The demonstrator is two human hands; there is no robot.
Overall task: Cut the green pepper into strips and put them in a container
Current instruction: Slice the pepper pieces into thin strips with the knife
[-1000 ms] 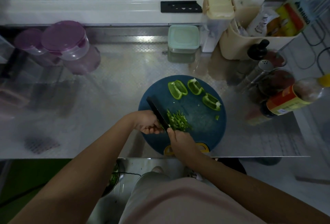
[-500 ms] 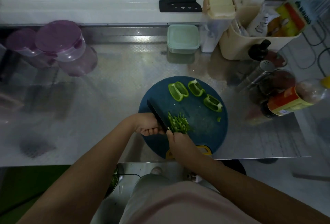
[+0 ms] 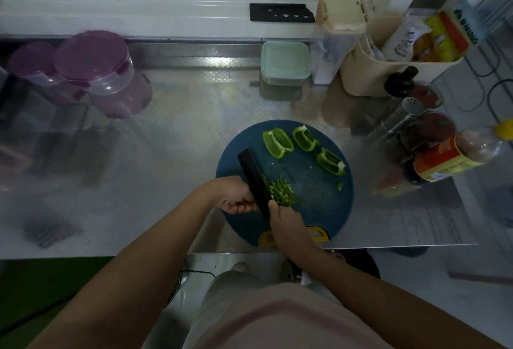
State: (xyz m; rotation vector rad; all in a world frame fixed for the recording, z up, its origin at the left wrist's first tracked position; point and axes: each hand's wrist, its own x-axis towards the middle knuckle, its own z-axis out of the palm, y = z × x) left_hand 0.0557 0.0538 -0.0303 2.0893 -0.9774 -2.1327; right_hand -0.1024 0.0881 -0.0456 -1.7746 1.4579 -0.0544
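A round dark-blue cutting board lies on the steel counter. Three green pepper pieces lie along its far side. A pile of cut green strips sits just right of the black knife. My right hand grips the knife's handle at the near end, blade pointing away. My left hand sits against the blade's left side with curled fingers, on a pepper piece that is hidden beneath it. A mint-lidded container stands closed at the back.
Purple-lidded jars stand at back left. A beige bin with packets, a shaker and sauce bottles crowd the right. The counter's front edge runs just below the board.
Both hands stay in the same spot on the board with the knife beside the strips. The blade has shifted only slightly.
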